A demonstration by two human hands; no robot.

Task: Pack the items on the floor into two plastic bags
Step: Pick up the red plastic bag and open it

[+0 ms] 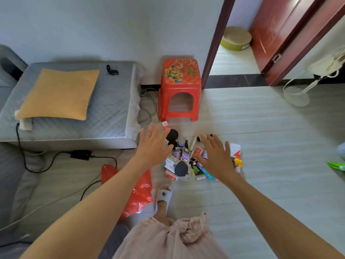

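- Reaching out over the floor, the left hand (153, 144) and the right hand (216, 157) both hang above the pile of items (188, 161), fingers spread and straight, neither holding anything.
- The pile lies on the pale floor (270, 146) just in front of the red stool (180, 90), directly below and between the two hands; its spread runs roughly left to right, from the black round pieces (172, 136) to the yellow item (238, 162).
- The red plastic bag (139, 195) lies crumpled on the floor under the left forearm, nearer the person than the pile and to its left; only this one bag shows.
- The left hand looks the closer one to the bag, so I judge it the natural one to fetch it while the right, over the middle of the pile, gathers.
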